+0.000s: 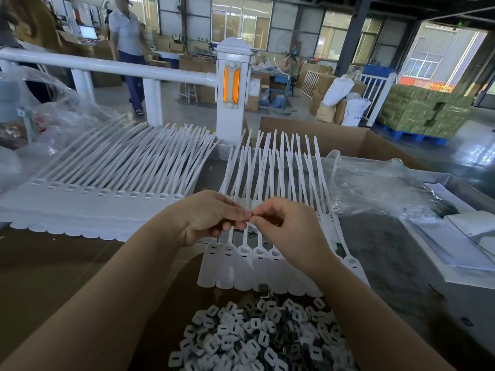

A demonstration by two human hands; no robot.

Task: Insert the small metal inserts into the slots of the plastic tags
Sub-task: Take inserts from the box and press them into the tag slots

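A strip of joined white plastic tags (241, 271) lies in front of me, long tails pointing away, slots showing near each head. My left hand (211, 218) and my right hand (289, 231) meet fingertip to fingertip above the strip, pinching something small between them; it is too small to make out. A heap of small metal inserts (257, 338), square with a slot, lies at the near edge. One loose insert (251, 234) sits under my hands on the tags.
A larger stack of white tag strips (107, 199) lies at the left. Crumpled clear plastic bags (375, 183) sit at the right, with an open cardboard box (348, 140) behind. A white railing post (231, 89) stands beyond the table. A person walks in the background.
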